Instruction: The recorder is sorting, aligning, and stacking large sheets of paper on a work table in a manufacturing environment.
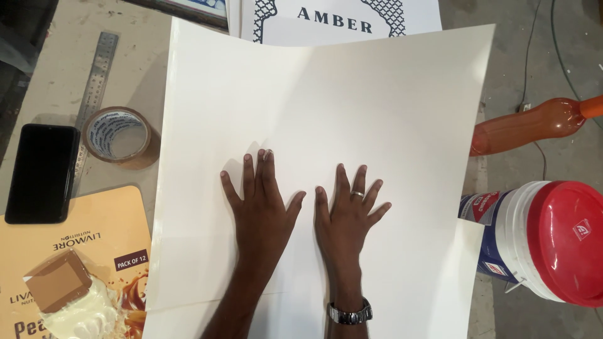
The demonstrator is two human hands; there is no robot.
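- Head view, and both hands are down on the big white sheet, which lies across the workbench and fills most of the picture.
- Left hand: flat, palm down, fingers spread, resting near the middle of the sheet. It grips nothing.
- Right hand: just beside the left and apart from it, also splayed flat on the sheet and holding nothing. There is a ring on one finger and a wristwatch at the wrist.
- Step in hand, as I judge it: pressing the sheet flat. The palms bear down at its centre, while its left edge looks slightly lifted.
- A next move would call for even pressure outward from the centre toward the edges, with the sheet kept from sliding.
- Left of the sheet: a roll of brown tape just beside its edge, a steel ruler beyond that, and a dark phone further out.
- Below the tape, still left of the sheet, an orange printed card carries a scrap of cardboard.
- Above the sheet's top edge, a printed page with a patterned border peeks out.
- Right of the sheet: an orange bottle lying on its side, and a white bucket with a red lid close to the edge.
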